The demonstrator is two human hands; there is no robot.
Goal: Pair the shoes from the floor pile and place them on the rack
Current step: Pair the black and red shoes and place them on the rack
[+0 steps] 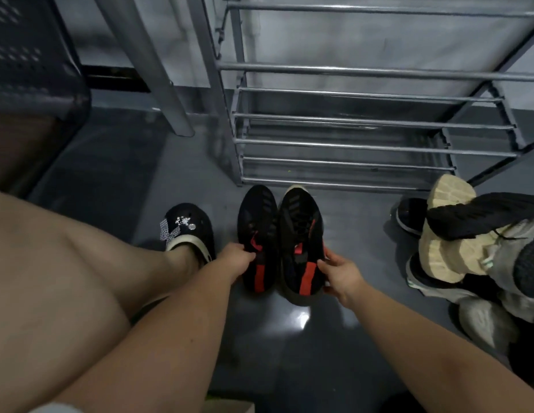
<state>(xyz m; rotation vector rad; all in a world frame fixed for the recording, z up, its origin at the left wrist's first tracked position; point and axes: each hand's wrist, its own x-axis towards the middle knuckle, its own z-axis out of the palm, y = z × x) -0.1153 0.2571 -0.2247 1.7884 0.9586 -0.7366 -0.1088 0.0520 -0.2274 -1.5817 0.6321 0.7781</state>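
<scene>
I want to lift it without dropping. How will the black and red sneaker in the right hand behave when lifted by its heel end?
The black and red sneaker looks knit on top, so its collar may flex under the right hand. Its thick sole probably keeps it stiff lengthwise. Held only at the heel, the toe may dip toward the floor.

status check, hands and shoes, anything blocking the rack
Left hand on left shoe, right hand on right shoe. Black-red pair side by side, toes at rack. Shelves bare, path open. Pile waits at right.
</scene>
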